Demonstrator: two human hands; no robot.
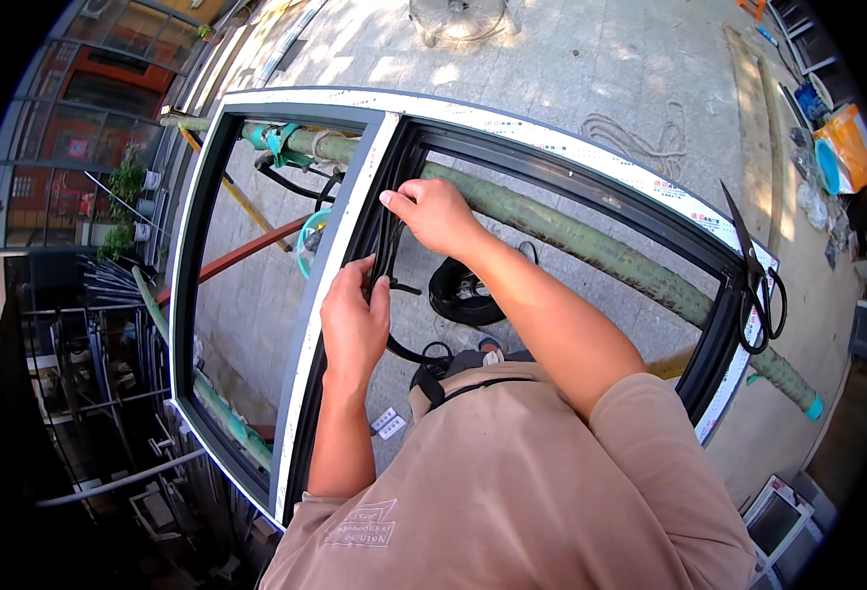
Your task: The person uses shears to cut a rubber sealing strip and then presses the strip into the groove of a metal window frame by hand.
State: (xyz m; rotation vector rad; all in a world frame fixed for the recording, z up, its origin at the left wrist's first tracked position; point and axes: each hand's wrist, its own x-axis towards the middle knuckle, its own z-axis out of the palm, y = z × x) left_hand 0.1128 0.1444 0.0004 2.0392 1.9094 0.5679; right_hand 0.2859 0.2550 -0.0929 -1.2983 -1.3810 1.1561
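A large dark window frame (383, 157) with white protective film lies in front of me, divided by a central bar. Along the inner edge of that bar runs a black rubber sealing strip (386, 241). My left hand (353, 317) pinches the strip between thumb and fingertips. Farther up the bar, my right hand (437, 218) is closed on the same strip, thumb pressed against the groove. Below the opening, a coil of black strip (461, 295) lies on the ground. Black-handled scissors (756, 280) rest on the frame's right corner.
Green-wrapped poles (571, 236) support the frame from beneath. A teal bucket (307, 241) stands under the left opening. At the far side is a fan (458, 18). Metal profiles crowd a rack (89, 339) at left; an orange bag (849, 143) lies at right.
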